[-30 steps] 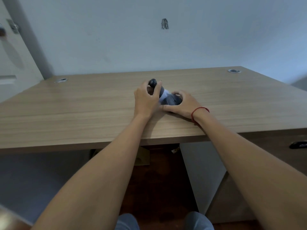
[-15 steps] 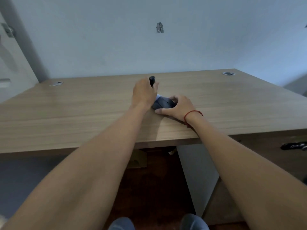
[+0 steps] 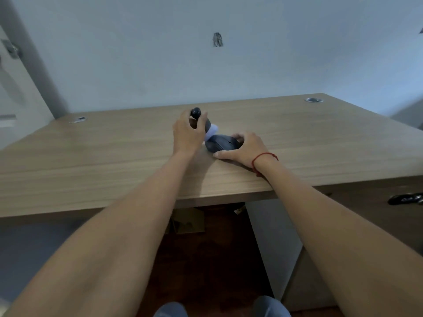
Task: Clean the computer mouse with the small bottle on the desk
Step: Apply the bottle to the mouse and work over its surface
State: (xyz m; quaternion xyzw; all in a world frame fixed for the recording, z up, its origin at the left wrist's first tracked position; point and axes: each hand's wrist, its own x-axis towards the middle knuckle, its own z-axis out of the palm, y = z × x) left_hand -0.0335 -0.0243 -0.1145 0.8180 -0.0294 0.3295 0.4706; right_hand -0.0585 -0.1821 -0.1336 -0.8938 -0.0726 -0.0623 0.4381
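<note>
The bottle (image 3: 198, 121) is tilted in the left hand (image 3: 187, 136), its dark round end up at 12 o'clock and its pale lower end (image 3: 211, 131) angled down toward 4 o'clock, touching the near-left edge of the mouse (image 3: 221, 143); what is inside the bottle cannot be told. The left fingers are curled around the bottle's body, thumb on the near side. The mouse lies flat on the desk (image 3: 91, 161), near its middle, toward the front edge. The right hand (image 3: 246, 148) cups the mouse from 3 o'clock, thumb stretched along its near side and fingers bent over its far end, pinning it to the wood. A red string (image 3: 263, 157) circles the right wrist. Both forearms reach straight in from 6 o'clock. Two cable grommets (image 3: 314, 100) sit at the desk's far corners. A dark handle (image 3: 405, 199) shows under the desk at 4 o'clock.
</note>
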